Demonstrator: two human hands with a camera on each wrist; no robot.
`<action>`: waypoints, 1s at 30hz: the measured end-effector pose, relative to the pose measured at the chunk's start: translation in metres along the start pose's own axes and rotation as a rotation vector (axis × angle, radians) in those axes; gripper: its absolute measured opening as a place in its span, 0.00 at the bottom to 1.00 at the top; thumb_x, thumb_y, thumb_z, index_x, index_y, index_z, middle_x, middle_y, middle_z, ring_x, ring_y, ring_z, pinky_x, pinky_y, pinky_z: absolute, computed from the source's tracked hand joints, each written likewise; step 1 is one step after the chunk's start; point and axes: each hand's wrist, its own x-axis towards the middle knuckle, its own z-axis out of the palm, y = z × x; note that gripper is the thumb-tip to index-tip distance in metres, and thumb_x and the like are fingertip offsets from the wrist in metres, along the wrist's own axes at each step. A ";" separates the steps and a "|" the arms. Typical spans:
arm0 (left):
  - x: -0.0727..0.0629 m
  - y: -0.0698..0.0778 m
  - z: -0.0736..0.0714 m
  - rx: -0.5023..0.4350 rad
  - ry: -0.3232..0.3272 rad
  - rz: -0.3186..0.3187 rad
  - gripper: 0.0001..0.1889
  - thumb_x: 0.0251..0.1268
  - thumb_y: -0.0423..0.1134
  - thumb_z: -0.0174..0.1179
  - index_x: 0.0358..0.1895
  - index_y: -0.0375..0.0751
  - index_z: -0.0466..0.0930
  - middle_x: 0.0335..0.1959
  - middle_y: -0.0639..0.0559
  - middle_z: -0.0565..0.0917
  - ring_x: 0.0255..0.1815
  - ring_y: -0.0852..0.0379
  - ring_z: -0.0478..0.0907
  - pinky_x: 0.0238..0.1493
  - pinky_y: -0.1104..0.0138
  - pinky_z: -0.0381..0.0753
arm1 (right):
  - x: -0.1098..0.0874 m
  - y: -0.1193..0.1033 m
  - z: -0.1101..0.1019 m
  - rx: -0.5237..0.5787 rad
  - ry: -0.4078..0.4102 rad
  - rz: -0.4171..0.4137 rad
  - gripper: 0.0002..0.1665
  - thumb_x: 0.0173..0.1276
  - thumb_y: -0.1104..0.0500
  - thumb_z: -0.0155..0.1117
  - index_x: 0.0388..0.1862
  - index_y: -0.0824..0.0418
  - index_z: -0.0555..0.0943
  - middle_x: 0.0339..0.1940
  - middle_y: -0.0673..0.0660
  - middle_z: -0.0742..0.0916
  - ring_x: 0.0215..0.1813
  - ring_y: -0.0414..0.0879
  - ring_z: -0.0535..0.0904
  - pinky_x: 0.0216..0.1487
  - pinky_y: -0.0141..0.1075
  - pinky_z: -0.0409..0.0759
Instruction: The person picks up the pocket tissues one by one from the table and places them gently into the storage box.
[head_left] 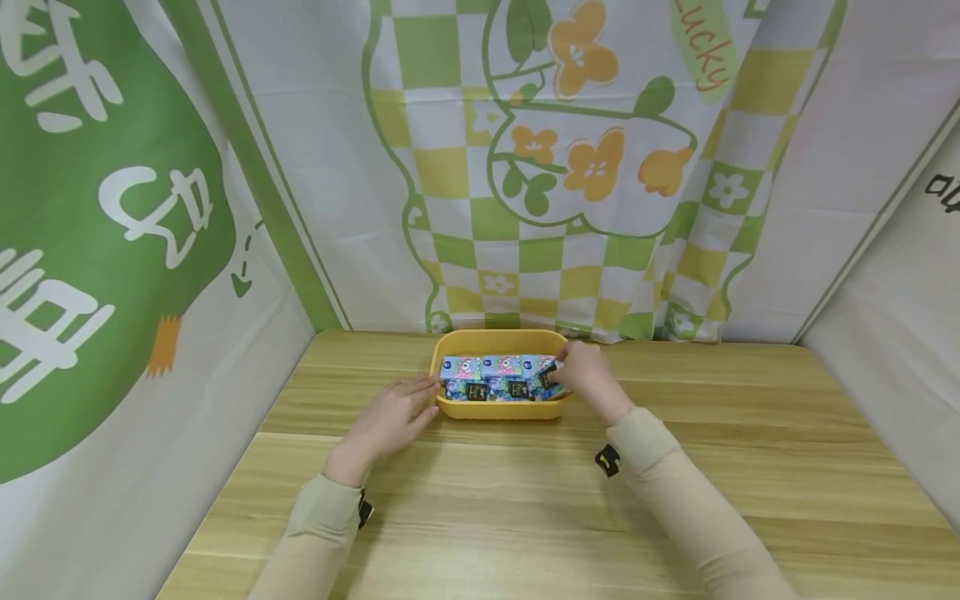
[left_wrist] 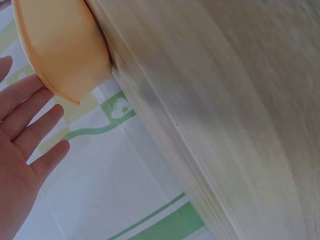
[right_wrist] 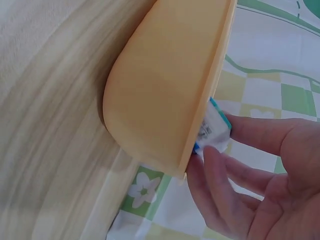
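Note:
A yellow plastic basket (head_left: 495,411) stands on the table with two rows of small packs inside. The back row has light blue and pink packs (head_left: 501,365); the front row has dark blue packs with black labels (head_left: 510,389). My right hand (head_left: 588,377) pinches one small pack (right_wrist: 215,127) at the basket's right end, tilted by the rim. Its white side with fine print shows in the right wrist view. My left hand (head_left: 393,414) has its fingers extended, and the fingertips touch the basket's left rim, as the left wrist view (left_wrist: 25,125) also shows.
The wooden table (head_left: 480,500) runs under both forearms. A printed curtain (head_left: 517,258) hangs right behind the basket, along the table's back edge. More printed cloth hangs on the left (head_left: 255,350) and right (head_left: 877,333).

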 end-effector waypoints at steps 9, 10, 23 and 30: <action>0.000 -0.002 -0.001 -0.004 -0.017 -0.008 0.22 0.69 0.44 0.55 0.62 0.37 0.73 0.64 0.43 0.74 0.66 0.44 0.70 0.69 0.45 0.63 | 0.006 -0.007 -0.004 -0.080 -0.019 -0.025 0.10 0.52 0.59 0.72 0.21 0.61 0.79 0.23 0.54 0.81 0.25 0.45 0.72 0.25 0.35 0.75; 0.000 -0.002 -0.001 -0.001 -0.017 -0.007 0.22 0.69 0.44 0.55 0.62 0.37 0.73 0.64 0.43 0.74 0.66 0.44 0.70 0.69 0.45 0.63 | 0.007 -0.008 -0.003 -0.109 -0.017 -0.028 0.11 0.52 0.60 0.70 0.18 0.60 0.76 0.20 0.53 0.78 0.23 0.44 0.70 0.23 0.35 0.73; 0.000 -0.003 0.002 0.002 -0.023 -0.015 0.23 0.69 0.44 0.55 0.62 0.37 0.73 0.64 0.44 0.74 0.66 0.44 0.70 0.69 0.46 0.63 | 0.012 -0.019 0.004 -0.281 0.032 0.066 0.11 0.55 0.60 0.65 0.36 0.66 0.81 0.41 0.67 0.85 0.40 0.60 0.83 0.30 0.47 0.84; -0.001 -0.002 0.002 0.002 -0.021 -0.011 0.23 0.69 0.45 0.54 0.62 0.37 0.73 0.65 0.44 0.74 0.66 0.45 0.70 0.69 0.46 0.63 | 0.013 -0.016 0.005 -0.323 0.039 0.031 0.20 0.51 0.57 0.75 0.39 0.67 0.83 0.41 0.67 0.86 0.43 0.61 0.83 0.37 0.48 0.85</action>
